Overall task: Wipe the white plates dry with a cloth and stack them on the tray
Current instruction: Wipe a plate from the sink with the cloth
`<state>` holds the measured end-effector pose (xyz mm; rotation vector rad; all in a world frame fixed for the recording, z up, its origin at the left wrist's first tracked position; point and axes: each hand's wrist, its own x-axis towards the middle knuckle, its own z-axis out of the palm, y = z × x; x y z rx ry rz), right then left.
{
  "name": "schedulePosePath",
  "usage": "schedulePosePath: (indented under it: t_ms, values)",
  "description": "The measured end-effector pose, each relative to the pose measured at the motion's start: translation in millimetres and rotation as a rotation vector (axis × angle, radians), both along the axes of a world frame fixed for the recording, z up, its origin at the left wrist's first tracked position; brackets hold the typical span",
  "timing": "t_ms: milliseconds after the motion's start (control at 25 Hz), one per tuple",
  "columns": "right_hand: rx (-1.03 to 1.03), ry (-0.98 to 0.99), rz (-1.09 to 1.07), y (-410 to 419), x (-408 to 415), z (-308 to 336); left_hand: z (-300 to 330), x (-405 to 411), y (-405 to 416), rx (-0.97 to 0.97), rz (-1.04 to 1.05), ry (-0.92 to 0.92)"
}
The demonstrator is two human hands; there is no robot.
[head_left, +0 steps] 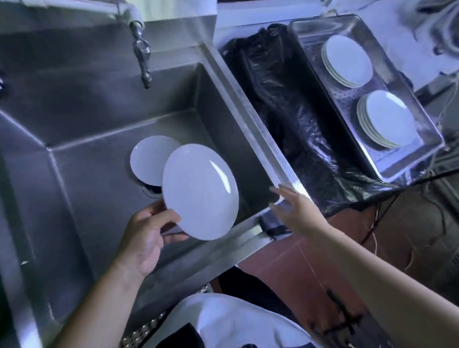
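The left hand (146,238) holds a white plate (200,191) by its near edge, thumb on top and fingers curled under, up over the sink (93,118). Just past this plate, farther from the hand, one more plate (148,157) lies flat on the sink floor. The right hand (298,209) holds nothing. Its fingers are spread and mostly straight, and it reaches toward the sink's corner, where a dark cloth (272,225) hangs over the rim right beside the hand. So I think this is the start of drying: one plate is picked up, and the cloth is not grabbed yet. Next, the right hand needs to close on the cloth and rub both sides of the held plate. Far past the right hand, across a black bag (293,102), sits the tray (399,164) with two stacks of plates (347,60) (388,118) already in it. The dry plate should go there.
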<state>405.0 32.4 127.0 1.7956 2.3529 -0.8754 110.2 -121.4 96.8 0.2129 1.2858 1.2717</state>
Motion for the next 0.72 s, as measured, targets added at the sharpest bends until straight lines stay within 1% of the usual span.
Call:
schedulePosePath:
  t_ms: [120,240,320,440,480,560,640,720]
  values:
    - [-0.012,-0.178,0.219,-27,43,-17,-13,3,-10,-0.037,0.018,-0.059]
    - [-0.034,-0.356,0.392,-34,56,-29,-14,2,-9,-0.063,0.036,-0.089]
    - [0.007,-0.367,0.447,-31,55,-32,-13,1,-6,-0.074,0.036,-0.072]
    - [0.083,-0.241,0.386,-12,45,-29,-9,-2,-1,-0.083,0.050,-0.061]
    - [0.075,-0.249,0.378,0,40,-28,-8,-3,1,-0.088,0.053,-0.058]
    - [-0.005,-0.351,0.452,23,27,-26,-7,-4,3,-0.103,0.061,-0.054]
    - [-0.102,-0.468,0.588,41,15,-26,-6,-4,4,-0.117,0.076,-0.046]
    - [-0.157,-0.516,0.690,53,10,-25,-4,-3,3,-0.124,0.094,-0.034]
